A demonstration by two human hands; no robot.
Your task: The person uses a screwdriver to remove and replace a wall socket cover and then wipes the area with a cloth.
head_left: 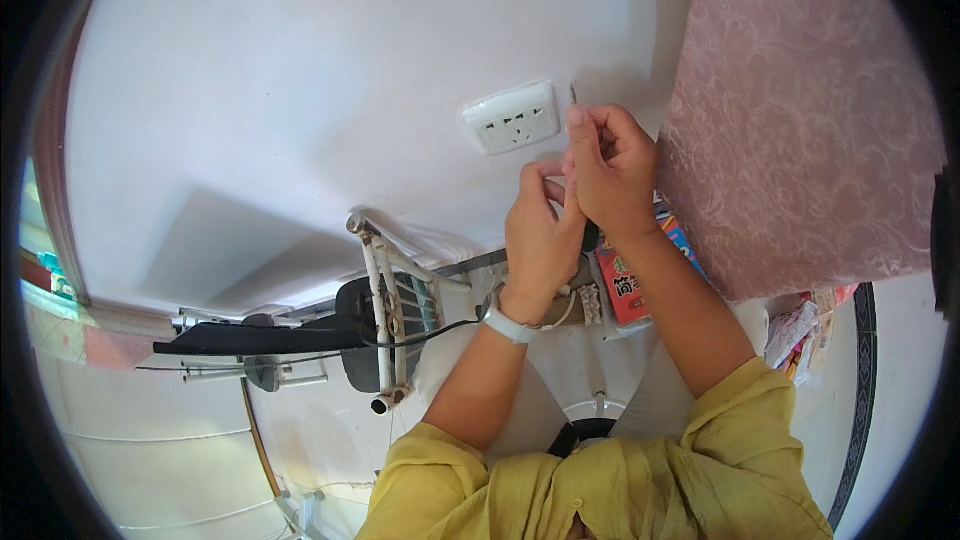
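A white wall socket plate (519,119) with several slots sits on the wall, just left of my fingers. My right hand (612,165) pinches a thin grey metal rod (573,93) between thumb and forefinger, its tip pointing up the wall. Most of the rod's length is hidden in that hand. Below it, my left hand (545,230) has its fingers curled together against the right hand. Whatever lies between the left fingers cannot be made out. Both hands are a little in front of the wall, and a white band circles my left wrist.
A pink patterned cloth (800,120) hangs at the right. White metal tube frame (385,310) stands to the left, with a black cable (440,332) running from it toward my left wrist. Below my hands lies a red printed package (622,287); coloured bags (800,330) sit under the cloth.
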